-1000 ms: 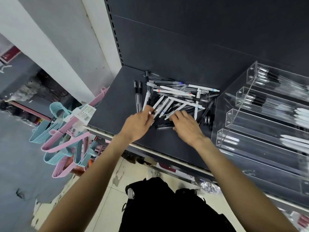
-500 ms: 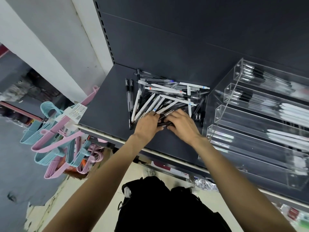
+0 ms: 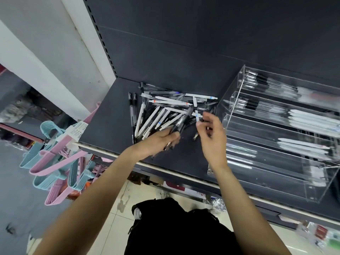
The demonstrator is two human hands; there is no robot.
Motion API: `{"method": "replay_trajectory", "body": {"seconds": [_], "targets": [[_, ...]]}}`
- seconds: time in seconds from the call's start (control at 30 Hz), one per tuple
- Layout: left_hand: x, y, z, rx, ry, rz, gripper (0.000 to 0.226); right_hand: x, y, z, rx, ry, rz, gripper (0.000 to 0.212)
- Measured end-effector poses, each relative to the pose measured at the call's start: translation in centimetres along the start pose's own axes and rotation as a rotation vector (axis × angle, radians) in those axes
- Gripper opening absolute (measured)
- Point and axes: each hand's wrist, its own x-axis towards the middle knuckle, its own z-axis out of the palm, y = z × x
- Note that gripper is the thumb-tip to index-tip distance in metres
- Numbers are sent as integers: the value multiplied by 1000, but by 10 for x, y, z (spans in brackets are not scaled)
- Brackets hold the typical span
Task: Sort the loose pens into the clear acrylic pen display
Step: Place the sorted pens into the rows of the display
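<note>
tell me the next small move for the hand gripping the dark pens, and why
Probably carry the bunch of dark clear-barrelled pens that the left hand grips rightward to the clear acrylic pen display, whose upper trays already hold similar black-grip pens; the right hand hovers beside it.

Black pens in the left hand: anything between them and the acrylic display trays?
Only the right hand. It is raised between the left hand, which grips the black pens, and the clear acrylic display on the right. The display's near side wall faces the pens; its trays look open on top.
</note>
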Motion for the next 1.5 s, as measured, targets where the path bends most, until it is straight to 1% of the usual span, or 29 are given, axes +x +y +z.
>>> {"method": "replay_trajectory", "body": {"seconds": [0.03,0.07,0.1,0.13,0.2,0.37,0.53,0.63,0.73,0.83,0.9,0.97,1.07,1.17,1.27,1.37,1.43,1.5], "targets": [[-9,8,4,-276,-36,21,22,0,-13,-4,160,-24,75,31],[-15,14,8,-479,-80,42,20,1,-26,-9,289,-73,138,32],[-19,19,13,-596,-115,62,18,3,-36,-14,370,-131,183,32],[-22,22,19,-652,-138,80,18,4,-44,-19,410,-186,202,33],[-24,26,30,-693,-159,107,18,8,-54,-25,426,-262,179,37],[-29,32,45,-733,-152,138,25,16,-59,-29,364,-289,107,45],[-34,35,49,-695,-166,114,30,17,-66,-31,269,-396,98,40],[-35,35,52,-779,-117,124,30,23,-66,-33,213,-455,44,36],[-34,32,58,-855,-15,172,29,27,-65,-33,161,-484,14,36],[-32,28,64,-944,23,191,32,33,-63,-33,118,-507,36,38],[-32,26,65,-956,15,205,33,38,-67,-35,142,-518,73,30],[-34,22,64,-892,-6,198,33,44,-73,-38,224,-483,84,18],[-38,13,64,-820,-18,160,31,56,-86,-49,404,-293,32,10],[-39,10,61,-939,107,119,24,57,-91,-59,520,-129,-42,12],[-34,13,57,-1110,253,129,24,35,-86,-56,523,-85,-34,14],[-27,19,58,-1225,369,186,25,3,-67,-38,529,-48,18,16],[-23,24,60,-1263,417,223,26,-14,-54,-23,543,-3,50,14],[-20,28,63,-1281,442,250,27,-24,-42,-9,460,36,9,16]]}}
